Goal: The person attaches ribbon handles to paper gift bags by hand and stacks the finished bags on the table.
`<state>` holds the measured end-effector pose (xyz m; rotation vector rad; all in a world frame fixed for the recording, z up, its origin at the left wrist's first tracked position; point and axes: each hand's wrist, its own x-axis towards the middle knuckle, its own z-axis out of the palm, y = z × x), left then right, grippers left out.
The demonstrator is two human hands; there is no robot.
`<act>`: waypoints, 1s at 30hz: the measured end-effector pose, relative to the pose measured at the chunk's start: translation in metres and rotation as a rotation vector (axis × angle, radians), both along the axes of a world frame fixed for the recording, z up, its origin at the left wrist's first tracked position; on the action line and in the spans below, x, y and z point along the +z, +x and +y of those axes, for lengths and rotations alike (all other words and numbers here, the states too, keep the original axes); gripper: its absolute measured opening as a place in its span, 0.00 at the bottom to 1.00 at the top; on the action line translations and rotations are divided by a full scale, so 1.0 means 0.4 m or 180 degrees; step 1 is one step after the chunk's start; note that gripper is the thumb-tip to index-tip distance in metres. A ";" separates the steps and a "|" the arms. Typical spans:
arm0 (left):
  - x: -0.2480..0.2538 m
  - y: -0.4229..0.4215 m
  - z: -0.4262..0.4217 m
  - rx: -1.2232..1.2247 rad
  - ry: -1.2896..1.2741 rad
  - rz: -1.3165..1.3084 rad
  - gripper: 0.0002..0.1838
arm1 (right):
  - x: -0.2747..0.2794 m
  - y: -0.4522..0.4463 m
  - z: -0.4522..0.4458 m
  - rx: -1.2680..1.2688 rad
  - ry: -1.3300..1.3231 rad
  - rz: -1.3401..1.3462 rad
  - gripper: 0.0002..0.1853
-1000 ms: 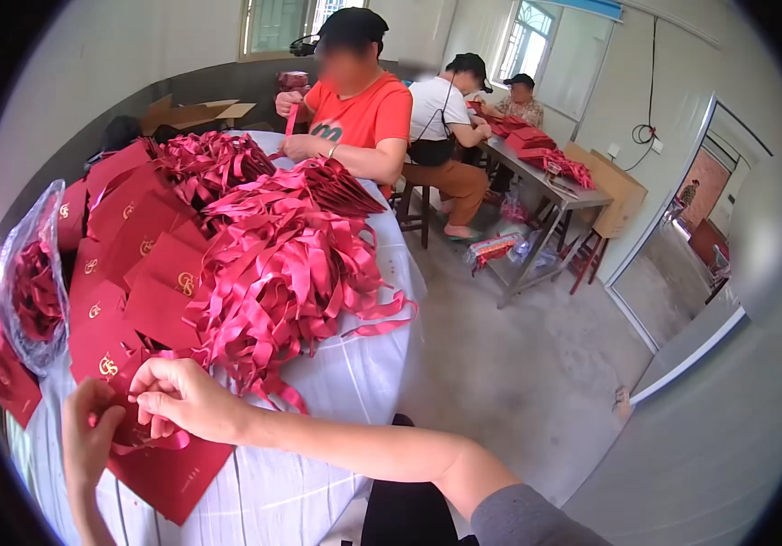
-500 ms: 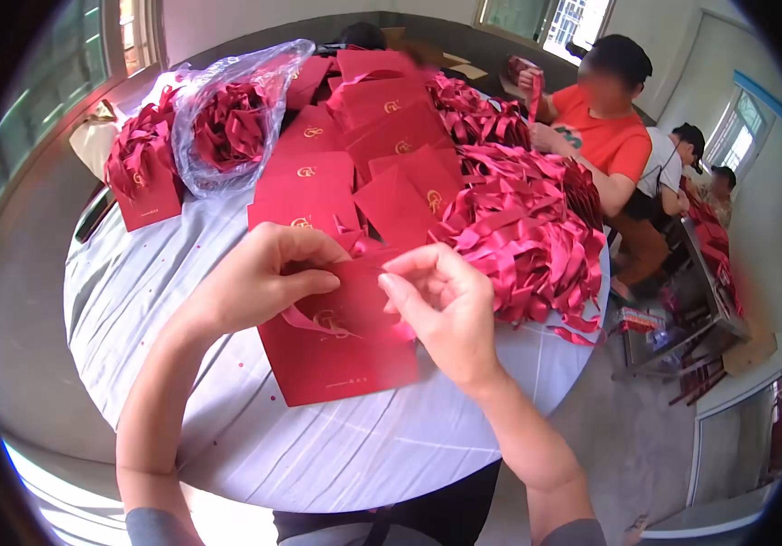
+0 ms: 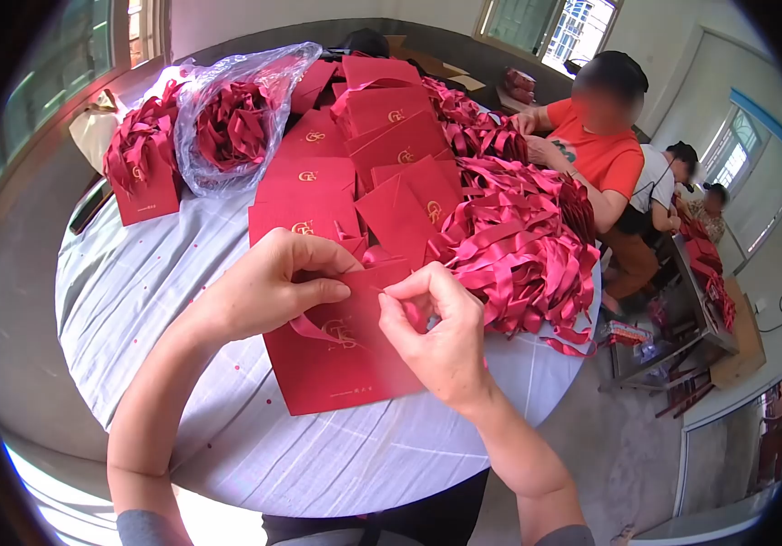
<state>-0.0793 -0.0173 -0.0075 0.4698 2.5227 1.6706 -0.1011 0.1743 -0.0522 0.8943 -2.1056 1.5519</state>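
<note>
A red paper bag (image 3: 336,387) with a gold logo lies in front of me, its top edge towards the far side. My left hand (image 3: 264,287) is closed at its upper left, thumb in front and fingers bent over the top edge. A pink-red ribbon (image 3: 304,326) loops below that thumb across the bag's face. Thumb and forefinger of my right hand (image 3: 446,332) are pinched together over the bag's upper right, with ribbon showing beside the fingers. The tip inside that pinch is too small to make out clearly.
Stacked red bags (image 3: 304,187) lie beyond my hands. A heap of ribboned bags (image 3: 523,250) is at right, a clear plastic sack (image 3: 273,118) at back left. A white cloth covers the round table (image 3: 154,364). A person in an orange shirt (image 3: 596,155) works across the table.
My hands keep their hold at the bag's top, with only a slight shift of the right fingers. The view has moved a little. The person opposite has lowered a raised hand.
</note>
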 end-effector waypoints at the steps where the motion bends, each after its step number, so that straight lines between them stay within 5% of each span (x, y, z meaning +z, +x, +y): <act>1: -0.001 0.000 0.002 -0.0019 -0.0004 0.0005 0.11 | -0.002 -0.001 -0.001 0.0002 -0.0013 0.0052 0.08; 7: 0.014 0.027 0.036 0.0136 -0.0246 0.0272 0.10 | 0.005 0.009 -0.001 -0.0155 0.0026 0.0391 0.10; 13: 0.004 0.057 0.088 0.0654 -0.1132 0.1636 0.11 | 0.014 0.034 -0.003 -0.0573 0.0175 0.0769 0.09; 23: 0.003 0.066 0.117 0.0719 -0.1176 0.1838 0.10 | 0.010 0.052 -0.024 -0.0825 0.0505 0.0980 0.11; 27: 0.006 0.070 0.123 0.0771 -0.1259 0.1819 0.09 | 0.028 0.051 -0.012 -0.0734 0.0610 0.0762 0.11; 30: 0.008 0.072 0.117 0.0729 -0.1305 0.1975 0.09 | 0.032 0.024 0.014 0.0062 0.0255 0.0444 0.11</act>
